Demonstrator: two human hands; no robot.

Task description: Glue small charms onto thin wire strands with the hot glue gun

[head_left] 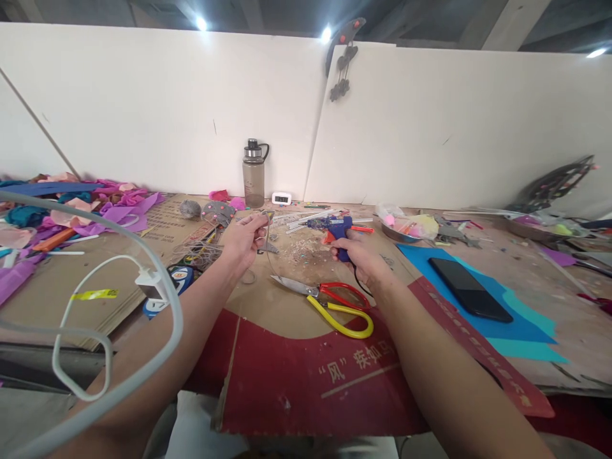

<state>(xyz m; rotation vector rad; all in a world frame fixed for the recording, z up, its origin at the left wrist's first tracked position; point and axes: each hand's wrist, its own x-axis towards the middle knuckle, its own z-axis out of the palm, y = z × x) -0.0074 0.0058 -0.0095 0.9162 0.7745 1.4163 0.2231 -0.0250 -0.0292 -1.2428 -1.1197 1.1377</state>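
My right hand (356, 252) is wrapped round the handle of a blue hot glue gun (340, 227) with an orange trigger. Its nozzle points left, toward my left hand (246, 239). The fingers of that left hand pinch a thin brownish cord (268, 245), which hangs down in a narrow curve. I cannot tell whether it is string or wire. Below and between both hands lie scissors (315, 296) with one red and one yellow handle, blades slightly apart. White glue sticks (300, 223) lie scattered behind the glue gun.
Cardboard (268, 319) covers the work area. At the back stand a water bottle (254, 175) and a small digital timer (282, 199). A phone (469, 290) rests on blue sheets at right. Left are a tape measure (182, 278), coloured scraps (119, 210) and a white cable (176, 306) close to the camera.
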